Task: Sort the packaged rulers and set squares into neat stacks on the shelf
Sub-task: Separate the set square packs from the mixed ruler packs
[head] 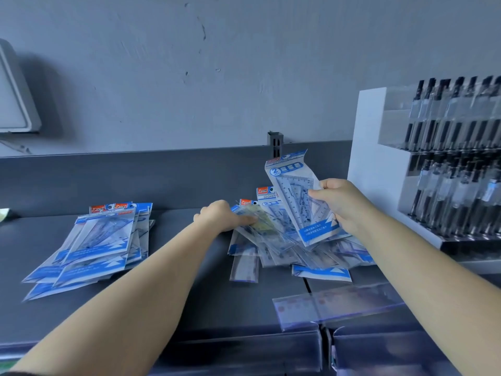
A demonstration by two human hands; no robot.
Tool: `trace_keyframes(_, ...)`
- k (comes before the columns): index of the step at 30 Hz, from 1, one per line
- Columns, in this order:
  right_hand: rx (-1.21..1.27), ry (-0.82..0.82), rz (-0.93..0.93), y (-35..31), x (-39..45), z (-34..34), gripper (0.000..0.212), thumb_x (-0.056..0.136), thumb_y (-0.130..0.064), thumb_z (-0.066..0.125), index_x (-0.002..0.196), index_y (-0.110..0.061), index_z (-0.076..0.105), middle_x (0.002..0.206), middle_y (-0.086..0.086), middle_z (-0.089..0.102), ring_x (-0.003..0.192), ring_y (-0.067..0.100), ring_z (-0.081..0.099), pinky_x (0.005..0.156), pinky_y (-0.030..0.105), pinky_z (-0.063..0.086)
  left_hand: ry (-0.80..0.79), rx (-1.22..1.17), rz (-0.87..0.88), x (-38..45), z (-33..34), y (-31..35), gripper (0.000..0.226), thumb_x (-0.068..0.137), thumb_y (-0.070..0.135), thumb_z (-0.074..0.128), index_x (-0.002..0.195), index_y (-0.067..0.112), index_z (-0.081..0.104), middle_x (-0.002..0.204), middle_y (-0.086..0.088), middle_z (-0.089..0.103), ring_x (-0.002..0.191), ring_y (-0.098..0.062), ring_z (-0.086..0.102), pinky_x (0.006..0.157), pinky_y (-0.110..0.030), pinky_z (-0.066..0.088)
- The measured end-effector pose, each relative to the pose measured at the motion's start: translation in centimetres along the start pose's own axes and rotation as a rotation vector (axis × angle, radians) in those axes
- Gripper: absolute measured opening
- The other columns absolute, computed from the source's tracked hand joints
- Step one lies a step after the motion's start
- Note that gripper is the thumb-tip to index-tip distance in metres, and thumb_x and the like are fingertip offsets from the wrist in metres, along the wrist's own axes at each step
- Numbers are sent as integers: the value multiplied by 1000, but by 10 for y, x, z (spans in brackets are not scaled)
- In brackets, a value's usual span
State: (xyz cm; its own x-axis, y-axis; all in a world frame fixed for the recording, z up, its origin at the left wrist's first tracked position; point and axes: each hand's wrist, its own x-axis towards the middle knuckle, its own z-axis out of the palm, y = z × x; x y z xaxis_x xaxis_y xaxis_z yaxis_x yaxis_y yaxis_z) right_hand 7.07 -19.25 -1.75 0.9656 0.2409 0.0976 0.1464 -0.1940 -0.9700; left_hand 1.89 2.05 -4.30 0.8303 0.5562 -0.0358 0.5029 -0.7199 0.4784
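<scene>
Head view: I am looking down at a dark shelf (189, 308) against a grey wall.
Right hand: my right hand (343, 204) grips a set square pack (301, 196), lifted and tilted above the mixed pile (287, 248).
Left hand: my left hand (225, 217) rests on that pile, thumb pressing a yellowish ruler pack (264, 222); the other fingers are hidden, so I cannot tell how far they curl.
Sorted stack: set square packs (95, 245) lie fanned at the left of the shelf, well apart from the pile.
Loose ruler: one clear ruler pack (333, 305) lies alone near the front edge.
Beside: a white pen display (376, 164) stands just right of the pile.
Risk, slipping: the sleeves look glossy, so I judge that dragging one out could spread the pile toward the front edge.
Risk, stack: the left stack is already skewed; another pack dropped carelessly could slide off it.
Risk, display: a wide swing of my right hand could knock the pens.
</scene>
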Motion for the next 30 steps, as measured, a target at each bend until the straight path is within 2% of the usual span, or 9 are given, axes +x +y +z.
trace_keyframes(2,6,-14,-8,0,-1,3,13,88,-11,61,75,-15,61,91,10,67,85,26,62,79,39,48,-17,-73,-18,2,-1,-4,63,60,69,70,62,16,38,71,0,46,105,-32,58,74,-31,33)
trace_keyframes(6,-22,-36,-1,1,-7,8,12,89,-15,61,76,-16,61,93,11,70,90,31,66,87,49,51,-24,-202,-24,0,0,-4,57,63,57,76,64,12,41,65,1,38,62,-19,39,68,-29,30)
trace_keyframes(10,-39,-58,-3,3,-9,11,7,88,-17,61,83,-13,63,96,12,71,95,34,67,90,54,48,35,-476,-21,-3,-2,-7,27,73,26,79,76,10,58,81,-4,49,78,-19,43,56,-23,33)
trace_keyframes(12,-26,-66,-5,4,-10,11,8,89,-18,60,88,-11,63,94,10,71,92,32,68,89,52,50,69,-604,-30,-7,-5,-7,16,75,16,77,83,8,65,77,-2,54,82,-18,46,63,-24,36)
trace_keyframes(16,-12,-71,-6,5,-9,12,9,90,-21,60,87,-12,63,91,7,71,91,30,68,88,53,50,138,-774,-69,-9,-5,-5,27,78,7,73,103,-1,67,90,-6,57,84,-18,48,73,-24,36)
trace_keyframes(19,-1,-83,-2,6,-8,11,10,88,-23,61,88,-13,63,94,7,71,94,32,66,89,55,49,206,-892,-70,-9,-9,-6,26,78,1,70,103,-4,65,82,-10,59,67,-20,56,66,-25,45)
trace_keyframes(22,16,-106,11,1,-10,12,11,85,-8,57,74,-10,56,84,8,66,89,31,62,75,41,54,229,-1022,-11,-14,-18,-4,24,82,3,68,101,7,55,77,-6,64,41,-7,60,45,-18,46)
trace_keyframes(26,11,-124,-30,-15,-20,21,11,73,3,53,78,-7,52,105,30,61,103,38,60,95,58,45,236,-1074,81,-24,-39,-4,20,85,4,64,92,14,48,78,-4,67,39,-8,61,42,-19,45)
trace_keyframes(30,88,-160,-45,-31,-27,45,17,74,8,53,65,-6,53,84,21,54,88,31,53,93,44,45,270,-1018,144,-33,-67,-25,18,86,7,64,83,16,49,73,1,67,38,-6,60,39,-16,40)
